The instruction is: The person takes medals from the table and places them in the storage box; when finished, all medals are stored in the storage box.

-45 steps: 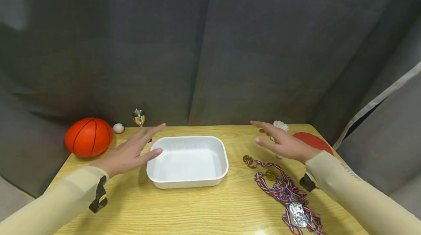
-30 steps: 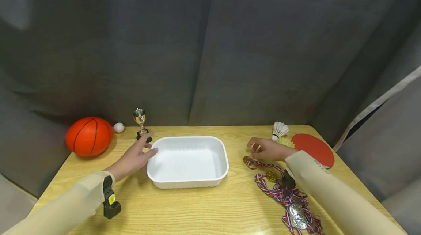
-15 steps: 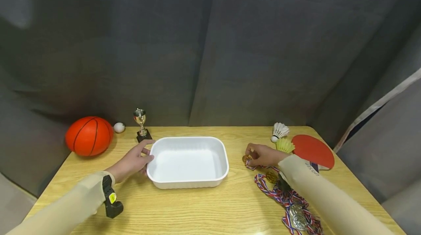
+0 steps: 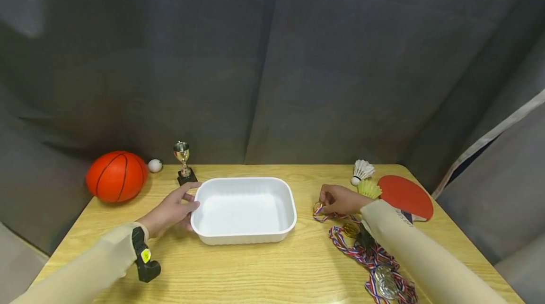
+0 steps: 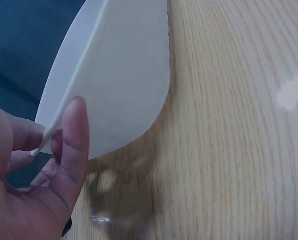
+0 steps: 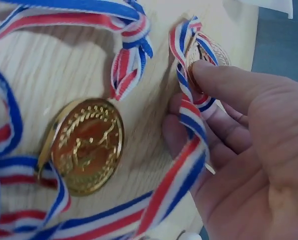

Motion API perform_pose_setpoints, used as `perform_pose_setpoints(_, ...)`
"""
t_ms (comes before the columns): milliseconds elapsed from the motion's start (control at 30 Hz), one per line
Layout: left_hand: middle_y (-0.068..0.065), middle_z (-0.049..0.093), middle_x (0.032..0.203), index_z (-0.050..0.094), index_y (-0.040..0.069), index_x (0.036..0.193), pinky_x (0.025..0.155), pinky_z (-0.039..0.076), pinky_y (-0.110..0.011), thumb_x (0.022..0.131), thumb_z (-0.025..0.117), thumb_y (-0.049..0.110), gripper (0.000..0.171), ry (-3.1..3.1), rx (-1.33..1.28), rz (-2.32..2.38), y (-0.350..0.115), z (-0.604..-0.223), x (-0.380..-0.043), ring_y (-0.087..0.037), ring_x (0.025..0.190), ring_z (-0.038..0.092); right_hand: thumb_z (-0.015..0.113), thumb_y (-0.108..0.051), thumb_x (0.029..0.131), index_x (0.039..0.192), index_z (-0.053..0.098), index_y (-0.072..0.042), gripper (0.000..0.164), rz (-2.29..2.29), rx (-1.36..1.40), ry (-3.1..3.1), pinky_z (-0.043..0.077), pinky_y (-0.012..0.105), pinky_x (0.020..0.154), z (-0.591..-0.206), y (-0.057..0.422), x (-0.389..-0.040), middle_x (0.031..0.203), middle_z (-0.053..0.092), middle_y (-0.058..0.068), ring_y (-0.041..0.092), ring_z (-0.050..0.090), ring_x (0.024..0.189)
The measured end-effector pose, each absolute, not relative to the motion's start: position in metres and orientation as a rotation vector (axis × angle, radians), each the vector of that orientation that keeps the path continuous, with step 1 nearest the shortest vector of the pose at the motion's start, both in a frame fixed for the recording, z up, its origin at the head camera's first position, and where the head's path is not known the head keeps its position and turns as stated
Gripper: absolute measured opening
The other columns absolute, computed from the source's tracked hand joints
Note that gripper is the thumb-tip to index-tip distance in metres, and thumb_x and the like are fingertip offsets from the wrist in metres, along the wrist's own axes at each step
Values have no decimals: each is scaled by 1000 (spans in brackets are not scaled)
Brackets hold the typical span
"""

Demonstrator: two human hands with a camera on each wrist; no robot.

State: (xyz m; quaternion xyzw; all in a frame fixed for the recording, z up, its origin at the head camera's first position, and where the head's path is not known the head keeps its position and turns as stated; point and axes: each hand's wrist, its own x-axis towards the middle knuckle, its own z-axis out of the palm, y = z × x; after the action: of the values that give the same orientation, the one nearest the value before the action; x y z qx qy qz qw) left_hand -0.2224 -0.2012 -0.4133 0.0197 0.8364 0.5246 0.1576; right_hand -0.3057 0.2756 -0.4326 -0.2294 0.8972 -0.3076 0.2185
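My right hand (image 4: pixel 342 200) pinches a gold medal (image 4: pixel 317 208) between thumb and fingers. In the right wrist view that medal (image 6: pixel 214 52) is tilted up, and its red, white and blue ribbon (image 6: pixel 171 182) trails down past the palm. A second gold medal (image 6: pixel 86 145) lies beside it. Further ribbons (image 4: pixel 353 249) lie tangled with silver medals (image 4: pixel 385 282), partly under my right sleeve. At the left end of a white plastic tray (image 4: pixel 243 238), my left hand (image 4: pixel 170 207) grips the rim, with thumb and fingers around the edge in the left wrist view.
Behind my left hand stand a small gold trophy cup (image 4: pixel 181 152), a white ball (image 4: pixel 155 165) and an orange basketball (image 4: pixel 117 176). To the right lie a white shuttlecock (image 4: pixel 363 169), a yellow one (image 4: pixel 368 189) and a red table tennis bat (image 4: pixel 404 195). A dark curtain (image 4: pixel 272 67) hangs behind.
Both hands have come down from above the table. My left hand has taken the tray's rim; my right has moved down to the gold medal, pinched it and tilted it up.
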Motion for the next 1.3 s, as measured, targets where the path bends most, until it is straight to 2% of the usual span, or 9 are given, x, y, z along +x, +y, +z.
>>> perform_pose_setpoints(200, -29, 43, 134, 27, 9, 163, 63, 68, -35, 108, 52, 7, 60, 2383, 47, 1514, -199, -412, -223, -27, 83, 68, 69, -8, 100, 113, 59, 5, 22, -943, -568, 2460, 46, 22, 57, -422, 280, -303, 85, 60, 5, 13, 51, 69)
perform_pose_setpoints(433, -29, 43, 135, 27, 11, 163, 64, 68, -35, 108, 52, 7, 61, 2374, 10, 1529, -198, -413, -222, -28, 83, 68, 61, -12, 105, 129, 50, 6, 31, -1137, -454, 2330, 61, 31, 76, -385, 288, -305, 93, 70, 9, 17, 66, 82)
perform_pose_setpoints(600, -30, 42, 136, 26, 11, 163, 66, 69, -38, 108, 52, 7, 61, 2371, 17, 1541, -197, -413, -223, -28, 84, 68, 59, -12, 107, 134, 45, 6, 36, -1200, -445, 2302, 64, 31, 80, -353, 292, -305, 96, 71, 6, 17, 69, 87)
perform_pose_setpoints(700, -30, 42, 137, 26, 11, 164, 66, 69, -39, 108, 52, 7, 61, 2370, 20, 1546, -195, -413, -224, -28, 84, 68, 60, -14, 107, 135, 46, 4, 35, -1227, -438, 2305, 64, 32, 81, -336, 293, -305, 101, 71, 8, 16, 68, 88)
perform_pose_setpoints(900, -30, 42, 138, 27, 12, 163, 66, 70, -38, 108, 52, 8, 61, 2365, 7, 1563, -191, -414, -226, -30, 86, 68, 64, -23, 106, 134, 50, -3, 38, -1276, -475, 2331, 60, 26, 70, -303, 292, -305, 101, 72, 5, 12, 64, 79)
perform_pose_setpoints(1000, -31, 42, 138, 26, 11, 163, 66, 70, -38, 108, 52, 8, 61, 2354, 10, 1573, -189, -415, -227, -30, 86, 69, 64, -24, 106, 134, 50, -4, 38, -1330, -519, 2333, 63, 24, 73, -282, 289, -303, 101, 73, 2, 11, 66, 81)
perform_pose_setpoints(1233, -29, 43, 134, 26, 11, 163, 65, 69, -36, 109, 51, 8, 60, 2331, 11, 1599, -180, -417, -229, -30, 89, 68, 64, -11, 105, 131, 52, -5, 29, -1560, -687, 2289, 67, 24, 82, -221, 262, -299, 99, 75, 0, 11, 72, 87)
perform_pose_setpoints(1300, -28, 44, 133, 27, 11, 163, 65, 69, -36, 109, 51, 8, 59, 2327, 10, 1610, -178, -417, -230, -30, 90, 68, 65, -8, 104, 129, 53, -5, 28, -1629, -743, 2294, 65, 23, 80, -205, 248, -300, 95, 75, 1, 11, 72, 85)
